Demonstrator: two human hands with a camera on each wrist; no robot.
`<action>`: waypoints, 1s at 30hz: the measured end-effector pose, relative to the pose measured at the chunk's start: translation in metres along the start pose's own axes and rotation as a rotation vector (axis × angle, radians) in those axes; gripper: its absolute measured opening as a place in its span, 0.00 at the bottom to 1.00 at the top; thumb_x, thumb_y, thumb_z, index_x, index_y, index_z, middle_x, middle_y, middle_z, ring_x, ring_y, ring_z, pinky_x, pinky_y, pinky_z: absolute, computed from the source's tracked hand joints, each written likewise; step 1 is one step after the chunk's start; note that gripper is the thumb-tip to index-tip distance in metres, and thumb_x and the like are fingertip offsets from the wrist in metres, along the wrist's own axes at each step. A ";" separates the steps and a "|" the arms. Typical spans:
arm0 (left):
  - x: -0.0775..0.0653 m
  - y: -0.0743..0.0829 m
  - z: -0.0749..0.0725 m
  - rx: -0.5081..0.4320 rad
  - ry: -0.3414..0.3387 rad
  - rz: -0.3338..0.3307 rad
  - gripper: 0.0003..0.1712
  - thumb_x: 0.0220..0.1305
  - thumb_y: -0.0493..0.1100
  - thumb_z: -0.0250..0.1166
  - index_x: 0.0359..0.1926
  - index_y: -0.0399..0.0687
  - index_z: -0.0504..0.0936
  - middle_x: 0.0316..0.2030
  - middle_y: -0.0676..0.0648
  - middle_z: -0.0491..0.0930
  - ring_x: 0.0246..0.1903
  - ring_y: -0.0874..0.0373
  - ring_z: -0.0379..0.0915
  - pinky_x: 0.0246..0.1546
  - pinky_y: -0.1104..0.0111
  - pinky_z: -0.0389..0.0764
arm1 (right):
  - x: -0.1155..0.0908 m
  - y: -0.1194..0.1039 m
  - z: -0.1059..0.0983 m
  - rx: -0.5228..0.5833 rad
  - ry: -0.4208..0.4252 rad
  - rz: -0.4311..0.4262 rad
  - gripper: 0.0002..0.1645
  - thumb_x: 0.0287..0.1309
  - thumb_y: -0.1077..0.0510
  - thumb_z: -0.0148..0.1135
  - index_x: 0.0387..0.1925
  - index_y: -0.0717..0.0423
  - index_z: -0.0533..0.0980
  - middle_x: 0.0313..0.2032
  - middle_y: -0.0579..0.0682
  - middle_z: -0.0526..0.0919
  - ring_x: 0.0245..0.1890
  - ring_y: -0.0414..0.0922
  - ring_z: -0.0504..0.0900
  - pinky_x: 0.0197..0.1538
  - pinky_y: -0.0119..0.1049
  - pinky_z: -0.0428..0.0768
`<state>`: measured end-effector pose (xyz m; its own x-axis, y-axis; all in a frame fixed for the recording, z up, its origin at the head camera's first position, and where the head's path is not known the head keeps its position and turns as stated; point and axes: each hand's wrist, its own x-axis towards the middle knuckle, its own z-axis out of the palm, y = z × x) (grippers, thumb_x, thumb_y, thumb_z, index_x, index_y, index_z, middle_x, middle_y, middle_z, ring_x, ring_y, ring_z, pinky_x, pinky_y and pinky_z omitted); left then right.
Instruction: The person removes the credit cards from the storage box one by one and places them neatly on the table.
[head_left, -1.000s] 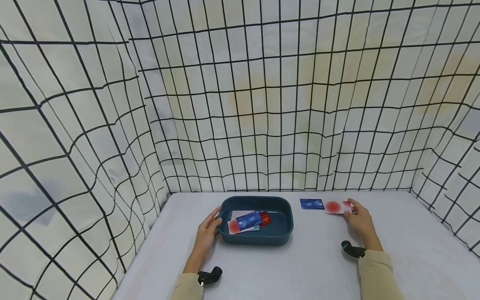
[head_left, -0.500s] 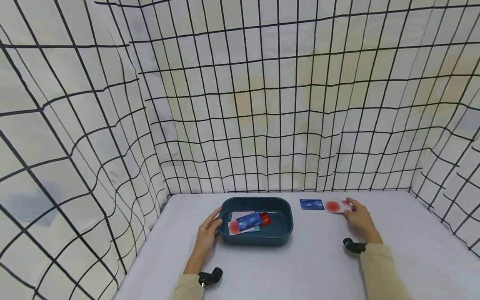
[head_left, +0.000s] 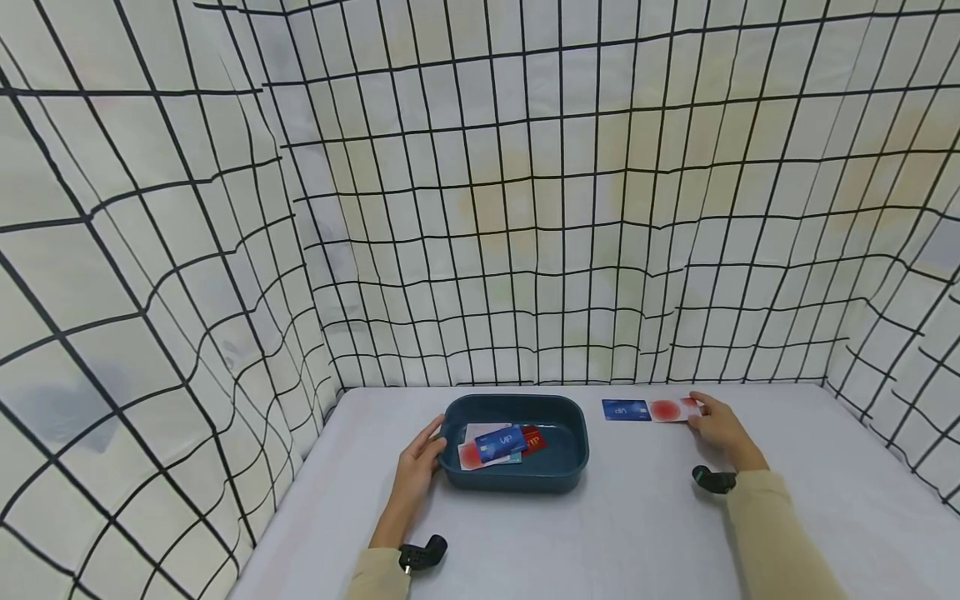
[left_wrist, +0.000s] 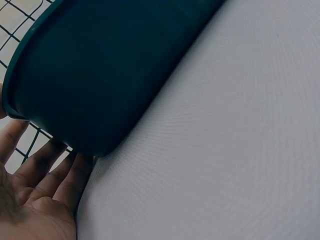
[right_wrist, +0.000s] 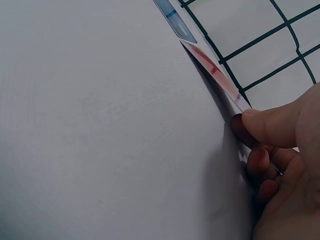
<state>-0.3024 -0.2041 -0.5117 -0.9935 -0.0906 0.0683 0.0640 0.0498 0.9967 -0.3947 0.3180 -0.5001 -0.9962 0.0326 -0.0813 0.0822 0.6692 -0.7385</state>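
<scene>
In the head view my left hand (head_left: 416, 467) holds the left end of a dark teal rectangular tray (head_left: 510, 483). Its fingers lie against the outer wall below the rim in the left wrist view. My right hand (head_left: 722, 432) pinches the right end of a white card with red patches (head_left: 666, 410) between thumb and forefinger. That card slants up off the table toward the fingers in the right wrist view (right_wrist: 215, 72). Just left of it lies a blue card (head_left: 626, 410) with pale lettering, flat and almost end to end with it.
Inside the tray, several cards overlap: a blue VIP card (head_left: 501, 444) on top, a red one (head_left: 534, 439) and a white-and-red one (head_left: 469, 456). A white cloth covers the table (head_left: 600, 533). Behind it hangs a white curtain with a black grid (head_left: 555, 250).
My right hand has moved the white-and-red card slightly away from me, so it lines up more closely with the blue card. The left hand and tray stay put.
</scene>
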 end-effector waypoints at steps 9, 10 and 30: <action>0.000 -0.003 0.000 0.009 0.008 0.012 0.27 0.78 0.48 0.56 0.75 0.58 0.69 0.71 0.40 0.72 0.69 0.45 0.70 0.62 0.65 0.79 | 0.002 -0.004 -0.002 0.004 -0.032 0.027 0.38 0.70 0.63 0.50 0.77 0.68 0.51 0.57 0.74 0.64 0.55 0.64 0.65 0.57 0.56 0.70; -0.001 -0.003 0.000 0.015 0.008 0.015 0.27 0.78 0.48 0.55 0.75 0.58 0.69 0.71 0.40 0.72 0.69 0.45 0.71 0.62 0.65 0.79 | 0.002 -0.004 -0.002 0.009 -0.039 0.032 0.38 0.71 0.63 0.50 0.77 0.67 0.51 0.59 0.75 0.64 0.56 0.65 0.65 0.59 0.58 0.70; -0.001 0.000 -0.001 0.006 -0.006 0.003 0.27 0.79 0.46 0.55 0.75 0.59 0.68 0.72 0.40 0.71 0.70 0.46 0.70 0.67 0.58 0.75 | 0.004 -0.005 -0.001 0.029 -0.074 0.021 0.39 0.71 0.64 0.48 0.78 0.67 0.48 0.69 0.81 0.55 0.69 0.74 0.57 0.72 0.70 0.56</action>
<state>-0.3013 -0.2046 -0.5116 -0.9939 -0.0841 0.0709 0.0663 0.0563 0.9962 -0.3995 0.3155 -0.4966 -0.9894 -0.0092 -0.1450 0.1046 0.6474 -0.7549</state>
